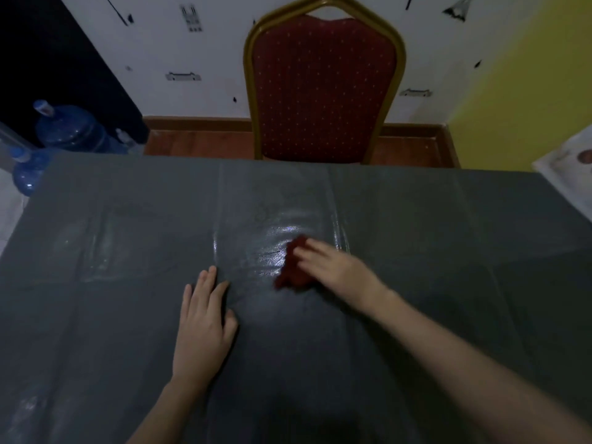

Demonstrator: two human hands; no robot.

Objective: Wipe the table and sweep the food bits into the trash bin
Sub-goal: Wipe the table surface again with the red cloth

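Observation:
A table covered in grey plastic sheeting fills the lower view. Near its middle my right hand presses down on a crumpled dark red cloth, fingers spread over it. Left of it my left hand lies flat on the sheeting, fingers together, holding nothing. A wet shiny patch glints just beyond the cloth. I see no food bits on the dim surface, and no trash bin is in view.
A red padded chair with a gold frame stands against the table's far edge. Blue water jugs sit on the floor at the far left. A white patterned object lies beyond the table's right corner.

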